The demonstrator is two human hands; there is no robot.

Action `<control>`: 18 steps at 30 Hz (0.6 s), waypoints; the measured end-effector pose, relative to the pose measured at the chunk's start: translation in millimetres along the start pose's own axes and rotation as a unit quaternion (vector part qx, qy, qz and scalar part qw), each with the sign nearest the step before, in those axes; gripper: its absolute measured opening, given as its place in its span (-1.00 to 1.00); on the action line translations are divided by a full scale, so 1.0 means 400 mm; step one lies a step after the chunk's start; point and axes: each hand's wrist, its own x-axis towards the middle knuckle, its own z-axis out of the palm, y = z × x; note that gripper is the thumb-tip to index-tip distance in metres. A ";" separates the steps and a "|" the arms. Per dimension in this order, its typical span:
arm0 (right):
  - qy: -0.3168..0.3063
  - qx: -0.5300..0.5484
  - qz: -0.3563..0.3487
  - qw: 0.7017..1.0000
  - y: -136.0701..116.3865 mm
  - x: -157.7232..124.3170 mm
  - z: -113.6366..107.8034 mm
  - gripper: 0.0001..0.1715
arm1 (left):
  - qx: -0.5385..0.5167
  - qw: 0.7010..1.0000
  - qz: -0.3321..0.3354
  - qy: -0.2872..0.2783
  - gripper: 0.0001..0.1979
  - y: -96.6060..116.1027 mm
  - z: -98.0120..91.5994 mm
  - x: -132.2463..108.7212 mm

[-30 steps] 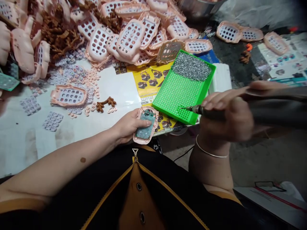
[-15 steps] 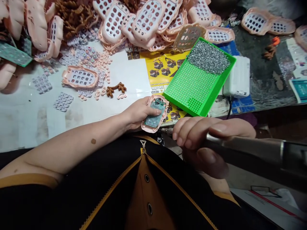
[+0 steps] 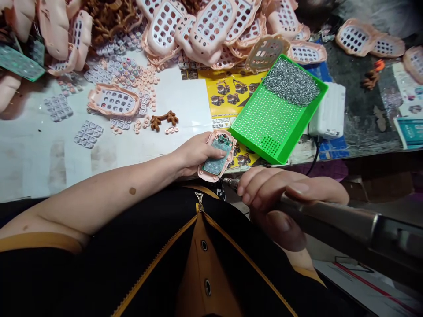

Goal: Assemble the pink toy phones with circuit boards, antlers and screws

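My left hand (image 3: 194, 154) grips a pink toy-phone shell (image 3: 216, 156) with a green circuit board facing up, thumb pressed on the board, at the table's front edge. My right hand (image 3: 280, 198) is wrapped round a long grey electric screwdriver (image 3: 346, 224); its tip (image 3: 228, 181) touches the shell's lower end. Just beyond stands a green perforated screw tray (image 3: 276, 114) with a heap of small silver screws (image 3: 291, 81) at its far end.
A pile of pink keypad shells (image 3: 211, 26) and brown plastic parts (image 3: 109, 15) fills the back. Another shell (image 3: 114, 100), loose button pads (image 3: 88, 134) and a brown antler piece (image 3: 163, 119) lie on the white sheet. A white box (image 3: 328, 112) sits right of the tray.
My right hand has brought the screwdriver from the green tray down and back to the shell's lower end. The left hand has kept hold of the shell.
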 end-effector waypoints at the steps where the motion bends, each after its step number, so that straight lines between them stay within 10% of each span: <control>1: -0.001 -0.003 0.004 1.000 -0.001 0.001 0.002 -0.51 | -0.003 1.000 0.001 0.001 -0.69 0.000 -0.001 0.000; 18: 0.019 0.000 0.007 1.000 0.004 0.005 0.004 -0.56 | 0.006 1.000 0.005 -0.007 -0.69 -0.006 -0.007 0.001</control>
